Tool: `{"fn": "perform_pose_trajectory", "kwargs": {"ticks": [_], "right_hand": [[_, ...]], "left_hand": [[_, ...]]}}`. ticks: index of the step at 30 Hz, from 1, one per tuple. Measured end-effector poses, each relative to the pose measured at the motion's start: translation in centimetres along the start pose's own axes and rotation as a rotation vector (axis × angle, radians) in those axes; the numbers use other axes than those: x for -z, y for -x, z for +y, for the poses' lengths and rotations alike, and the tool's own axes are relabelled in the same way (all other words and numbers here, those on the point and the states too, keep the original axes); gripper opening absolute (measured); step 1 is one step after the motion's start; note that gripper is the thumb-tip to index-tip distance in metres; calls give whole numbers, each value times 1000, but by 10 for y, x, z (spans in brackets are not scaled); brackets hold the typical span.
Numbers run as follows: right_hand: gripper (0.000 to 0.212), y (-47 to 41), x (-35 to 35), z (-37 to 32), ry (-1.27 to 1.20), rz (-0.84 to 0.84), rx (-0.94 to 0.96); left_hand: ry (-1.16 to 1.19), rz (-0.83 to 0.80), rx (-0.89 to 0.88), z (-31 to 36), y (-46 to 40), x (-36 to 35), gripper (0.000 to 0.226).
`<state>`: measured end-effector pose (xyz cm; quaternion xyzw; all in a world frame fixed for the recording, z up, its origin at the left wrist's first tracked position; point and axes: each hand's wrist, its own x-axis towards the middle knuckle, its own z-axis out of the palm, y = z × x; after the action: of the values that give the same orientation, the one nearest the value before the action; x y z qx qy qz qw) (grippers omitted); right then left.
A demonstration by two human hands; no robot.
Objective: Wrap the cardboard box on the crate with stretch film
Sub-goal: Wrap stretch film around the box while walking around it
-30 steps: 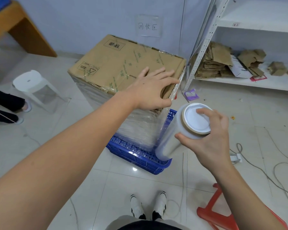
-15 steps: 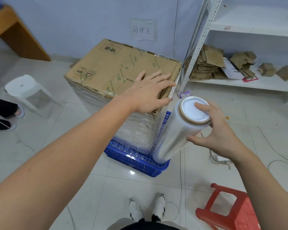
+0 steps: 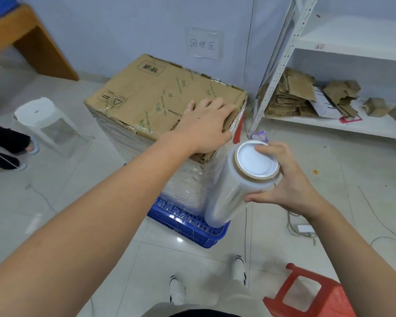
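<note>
Your right hand [image 3: 290, 181] clasps the top end of the stretch film roll [image 3: 233, 188]: the fingers [image 3: 266, 149] curl over the white core cap, the thumb hooks under the barrel, so the roll can be steered while film pays out. The roll hangs tilted, its lower end just beside the near corner of the blue crate [image 3: 192, 225], its upper end under your fingers; this keeps the web close to the box wall, where it clings rather than bridges. A taut sheet of film runs from the roll to the corner just left of your thumb

Your left hand [image 3: 206, 126] lies flat on the cardboard box [image 3: 151, 99], fingers straight and lightly spread toward the far right edge; judged as a brace, so the pull of the film does not drag the box off the crate. Below that palm, the box sides already show layered film down to the crate rim; the top is bare cardboard

Outward from the hands: 1 red stool [image 3: 311, 294] near your right forearm, 1 white stool [image 3: 44, 117] well left of the box, a shelf [image 3: 329, 124] with flattened cardboard beyond your right fingers
</note>
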<state>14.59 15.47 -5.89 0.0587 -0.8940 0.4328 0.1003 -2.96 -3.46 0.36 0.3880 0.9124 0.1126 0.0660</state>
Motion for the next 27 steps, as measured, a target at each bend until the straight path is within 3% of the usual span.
{"fn": "perform_pose_trajectory", "kwargs": {"ticks": [7,14,18,27], "right_hand": [[89,-19,-3,19,-212,-38,52],[86,-12,12,33,-191,26,19],[96,-9,23,34,-160,63,-8],[88,-20,22,35,-86,137,-37]], "left_hand": [[49,184,119,13,-8,-15,43],[-14,58,192,11,-9,-19,56],[-30,47,199,8,-9,-18,56],[-35,45,187,9,-6,-17,57]]}}
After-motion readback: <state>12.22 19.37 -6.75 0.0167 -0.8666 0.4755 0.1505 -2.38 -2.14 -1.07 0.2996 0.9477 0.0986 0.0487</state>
